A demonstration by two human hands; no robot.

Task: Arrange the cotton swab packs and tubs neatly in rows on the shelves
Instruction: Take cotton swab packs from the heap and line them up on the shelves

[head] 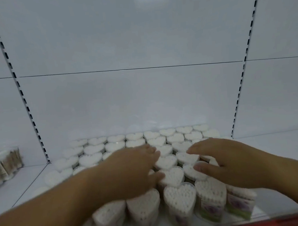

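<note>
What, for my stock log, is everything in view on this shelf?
heart-shaped tubs: dozens, exact count unclear, clear with white swab tips, in rows across the middle bay
swab packs: a few, clear with tan sticks, far left bay
shelf: one, white, under everything
back panel: white, behind the shelf
slotted rails: two, white with dark slots, left and right of the bay
red strip: one, along the front edge, bottom right
left hand: fingers relaxed, on the tubs at centre
right hand: fingers relaxed, on the tubs at right

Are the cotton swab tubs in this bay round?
No, the tubs standing in rows on the shelf are heart-shaped.
</note>
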